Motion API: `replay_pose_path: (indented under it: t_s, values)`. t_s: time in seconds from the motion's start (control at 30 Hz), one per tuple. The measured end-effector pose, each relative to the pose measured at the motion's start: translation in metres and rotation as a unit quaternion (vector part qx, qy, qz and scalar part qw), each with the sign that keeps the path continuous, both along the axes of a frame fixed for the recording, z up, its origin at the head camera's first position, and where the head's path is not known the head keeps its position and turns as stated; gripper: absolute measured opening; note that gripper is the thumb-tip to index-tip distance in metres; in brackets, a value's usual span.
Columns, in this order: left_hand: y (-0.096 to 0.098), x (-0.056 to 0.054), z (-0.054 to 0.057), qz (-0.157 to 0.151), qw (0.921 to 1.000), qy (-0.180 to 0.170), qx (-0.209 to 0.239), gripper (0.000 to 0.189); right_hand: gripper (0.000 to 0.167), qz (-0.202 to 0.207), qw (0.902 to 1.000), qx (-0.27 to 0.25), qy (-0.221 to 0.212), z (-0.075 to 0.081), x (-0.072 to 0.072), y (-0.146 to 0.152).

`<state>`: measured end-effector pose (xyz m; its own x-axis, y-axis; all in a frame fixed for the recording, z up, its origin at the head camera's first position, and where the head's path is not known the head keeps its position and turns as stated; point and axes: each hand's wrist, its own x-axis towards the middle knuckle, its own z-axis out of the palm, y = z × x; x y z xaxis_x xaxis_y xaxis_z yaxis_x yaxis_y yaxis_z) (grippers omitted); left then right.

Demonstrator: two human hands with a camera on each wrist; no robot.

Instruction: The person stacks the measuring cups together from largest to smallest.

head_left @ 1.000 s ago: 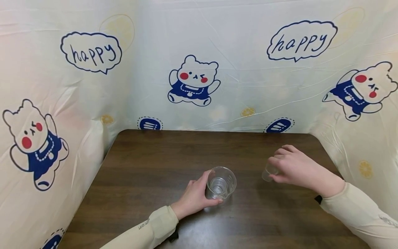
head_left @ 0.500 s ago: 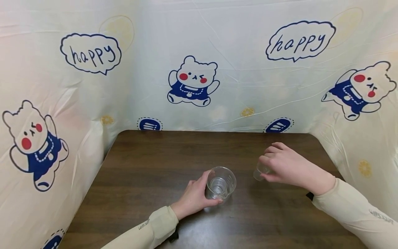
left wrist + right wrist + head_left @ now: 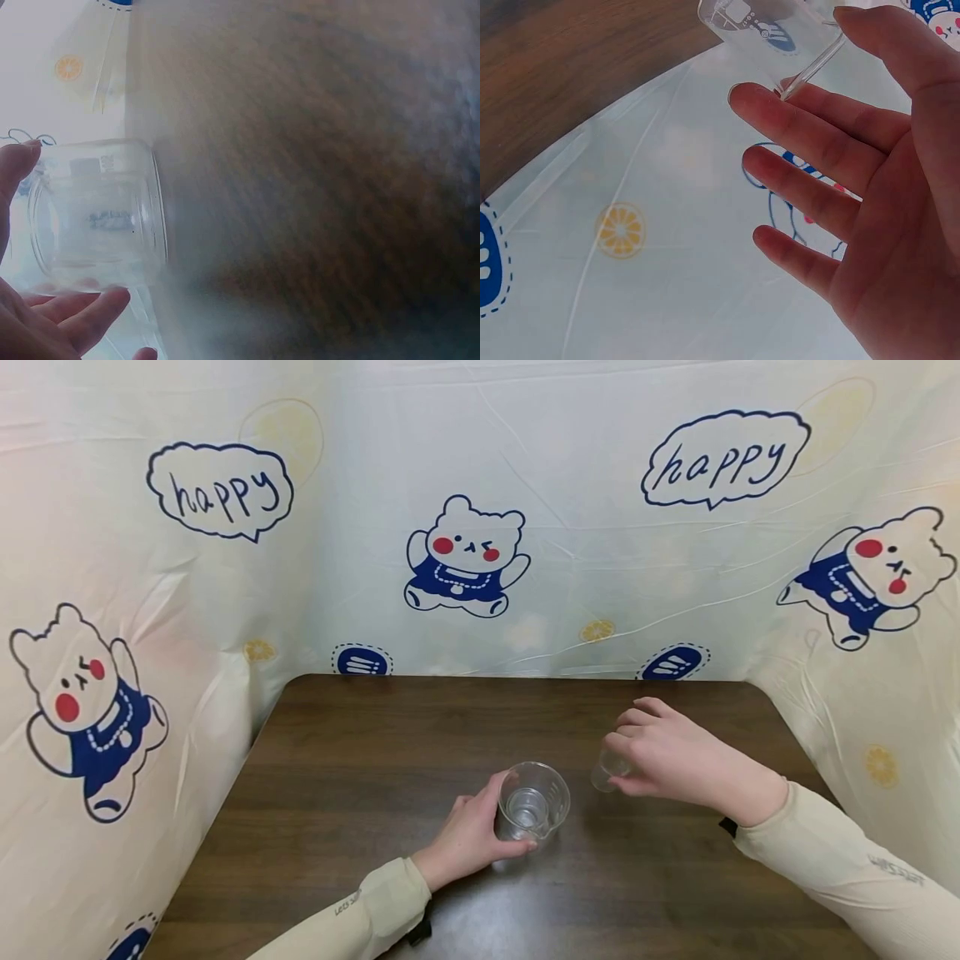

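Note:
My left hand (image 3: 471, 835) grips a clear glass beaker (image 3: 555, 797) near the middle of the table, thumb and fingers round its sides. The beaker stands upright, and a smaller clear vessel (image 3: 527, 808) shows inside it. In the left wrist view, faint printing appears through the beaker's wall (image 3: 105, 161). To the right, my right hand (image 3: 667, 752) pinches a small clear beaker (image 3: 611, 770) at its rim, between thumb and fingers. In the right wrist view this small beaker (image 3: 769, 30) has white printed marks, and the other fingers extend below it.
Both beakers are over a dark brown wooden table (image 3: 390, 735) with rounded far corners. A pale cloth (image 3: 637, 577) printed with cartoon bears, speech bubbles and orange slices hangs round the back and sides.
My right hand has moved left with the small beaker, closing the distance to the larger one. The left hand and its beaker have stayed in place.

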<state>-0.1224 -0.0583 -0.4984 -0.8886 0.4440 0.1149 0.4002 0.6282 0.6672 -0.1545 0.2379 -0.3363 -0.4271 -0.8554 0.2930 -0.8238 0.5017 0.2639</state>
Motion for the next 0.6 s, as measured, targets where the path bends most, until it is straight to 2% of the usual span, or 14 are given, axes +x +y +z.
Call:
replay_pose_path:
  t_s: [0.6]
  values:
    - [-0.001, -0.001, -0.001, -0.002, 0.9999, -0.011, -0.002, 0.098, 0.034, 0.016, 0.9998, 0.007, -0.007, 0.008, 0.0, -0.03]
